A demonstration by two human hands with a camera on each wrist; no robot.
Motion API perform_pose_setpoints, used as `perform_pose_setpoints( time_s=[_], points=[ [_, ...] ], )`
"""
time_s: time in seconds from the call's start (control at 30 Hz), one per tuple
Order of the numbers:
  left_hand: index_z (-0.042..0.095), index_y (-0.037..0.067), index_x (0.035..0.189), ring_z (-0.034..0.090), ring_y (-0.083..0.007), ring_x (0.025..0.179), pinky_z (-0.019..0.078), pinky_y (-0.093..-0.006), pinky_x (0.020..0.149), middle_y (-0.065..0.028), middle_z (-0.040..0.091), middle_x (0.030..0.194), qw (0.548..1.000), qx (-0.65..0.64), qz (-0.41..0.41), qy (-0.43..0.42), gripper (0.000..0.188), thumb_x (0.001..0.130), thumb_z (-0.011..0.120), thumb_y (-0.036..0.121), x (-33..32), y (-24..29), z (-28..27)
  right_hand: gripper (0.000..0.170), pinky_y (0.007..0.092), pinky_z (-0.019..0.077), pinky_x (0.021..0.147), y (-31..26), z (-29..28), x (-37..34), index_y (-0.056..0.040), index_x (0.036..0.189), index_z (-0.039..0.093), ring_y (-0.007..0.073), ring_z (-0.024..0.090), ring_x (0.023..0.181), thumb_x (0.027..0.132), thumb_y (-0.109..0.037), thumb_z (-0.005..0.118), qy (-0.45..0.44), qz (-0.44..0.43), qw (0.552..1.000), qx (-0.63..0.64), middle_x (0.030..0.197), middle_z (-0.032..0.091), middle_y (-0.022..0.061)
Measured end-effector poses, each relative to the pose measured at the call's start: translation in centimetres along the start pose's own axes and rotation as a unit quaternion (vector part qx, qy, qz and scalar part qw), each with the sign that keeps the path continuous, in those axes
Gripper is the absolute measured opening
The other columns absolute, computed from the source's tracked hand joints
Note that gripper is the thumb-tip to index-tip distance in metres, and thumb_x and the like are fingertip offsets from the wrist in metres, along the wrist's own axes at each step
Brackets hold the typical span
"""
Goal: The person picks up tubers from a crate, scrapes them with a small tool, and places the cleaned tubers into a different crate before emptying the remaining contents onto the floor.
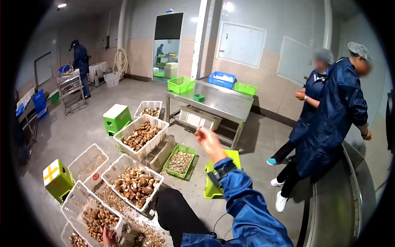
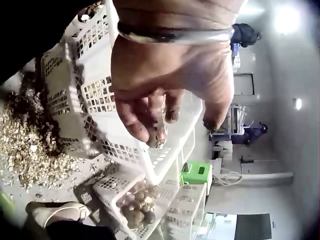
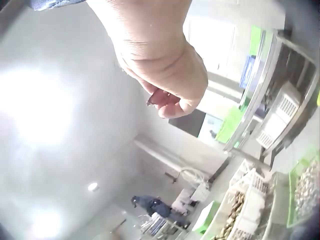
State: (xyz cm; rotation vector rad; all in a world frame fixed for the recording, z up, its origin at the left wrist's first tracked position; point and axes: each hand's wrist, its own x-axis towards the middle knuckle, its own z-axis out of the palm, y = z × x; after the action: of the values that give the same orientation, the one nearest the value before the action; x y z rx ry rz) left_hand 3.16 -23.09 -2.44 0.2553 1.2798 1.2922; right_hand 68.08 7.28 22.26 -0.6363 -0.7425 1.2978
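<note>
My left hand [image 1: 110, 237] is low over a white crate [image 1: 72, 202] of brown mushrooms [image 1: 101, 220]. In the left wrist view, its soiled fingers [image 2: 156, 135] hang loosely bent above the crate's rim, with nothing seen in their grip. My right hand [image 1: 210, 144] is raised in front of me, away from the crates, its fingers curled in. A small, thin, dark-tipped thing [image 3: 150, 101] pokes out at those fingers in the right wrist view; most of it is hidden by the hand. Beside my knee stands another white crate [image 1: 158, 187] of mushrooms.
A green basket [image 1: 168, 168] of small pieces stands on the floor, near a yellow-green stool [image 1: 210, 190]. Trimmings [image 1: 148, 230] litter the floor by the crates. A steel table [image 1: 222, 99] bears coloured baskets. Two people in blue gowns [image 1: 325, 123] stand at right.
</note>
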Motion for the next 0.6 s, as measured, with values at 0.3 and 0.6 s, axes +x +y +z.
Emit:
perform_pose_setpoints(
  time_s=[0.3,0.6],
  points=[
    [0.059,0.016,0.122,0.05,-0.0239,0.105,0.0471,-0.0366,0.089,-0.0061,0.057,0.117,0.998,0.011,-0.055,0.006,0.061,0.079,0.071,0.057,2.8,-0.8,-0.9,0.012,0.0255,0.0516,0.064,-11.4,-7.9,5.5,-0.0045,0.094,0.061,0.0143,0.062,0.078,0.095,-0.016,0.059,0.151,-0.18,0.963,-0.133,0.086,0.063,0.0049],
    [0.056,0.006,0.122,0.052,-0.0237,0.101,0.0439,-0.0355,0.093,-0.0098,0.058,0.113,0.999,0.01,-0.047,0.02,0.059,0.084,0.071,0.048,2.0,-1.1,0.0,0.012,0.0244,0.0434,0.071,-15.8,-6.5,7.5,-0.0089,0.091,0.064,0.0093,0.056,0.077,0.094,-0.021,0.063,0.098,-0.242,0.955,-0.141,0.087,0.063,-0.0003]
  ],
)
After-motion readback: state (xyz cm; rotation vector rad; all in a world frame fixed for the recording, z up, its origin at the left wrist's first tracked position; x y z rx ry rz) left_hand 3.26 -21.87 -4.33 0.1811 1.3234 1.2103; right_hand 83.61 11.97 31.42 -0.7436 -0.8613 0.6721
